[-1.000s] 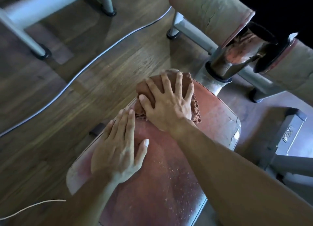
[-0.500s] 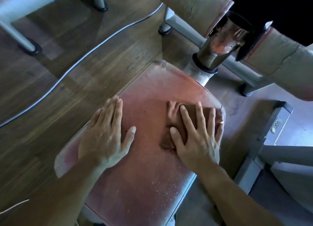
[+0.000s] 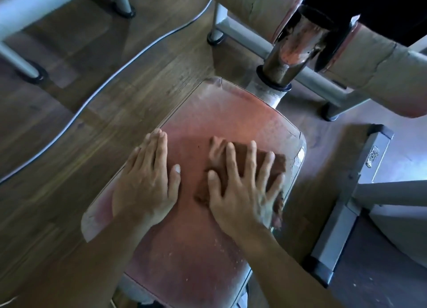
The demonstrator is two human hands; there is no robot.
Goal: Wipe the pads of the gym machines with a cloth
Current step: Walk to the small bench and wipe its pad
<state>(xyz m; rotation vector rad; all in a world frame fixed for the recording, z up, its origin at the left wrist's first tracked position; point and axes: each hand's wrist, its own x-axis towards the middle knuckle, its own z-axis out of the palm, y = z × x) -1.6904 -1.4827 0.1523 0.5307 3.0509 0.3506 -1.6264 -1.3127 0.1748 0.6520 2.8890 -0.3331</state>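
A worn reddish seat pad (image 3: 208,113) of a gym machine fills the middle of the head view, cracked at its far right corner. A brown cloth (image 3: 276,163) lies flat on the pad's right side. My right hand (image 3: 242,187) presses down on the cloth with spread, straight fingers. My left hand (image 3: 147,180) rests flat on the pad's left edge, fingers together, holding nothing. White specks dot the near part of the pad.
A chrome post (image 3: 291,51) rises just beyond the pad, with two worn tan roller pads (image 3: 251,5) on either side. Grey frame bars (image 3: 339,220) stand to the right. A pale cable (image 3: 111,76) runs across the wooden floor at left.
My right hand swept the cloth from the pad's far left corner across to its right side, then drew it slightly nearer. The left hand stayed flat on the left edge.
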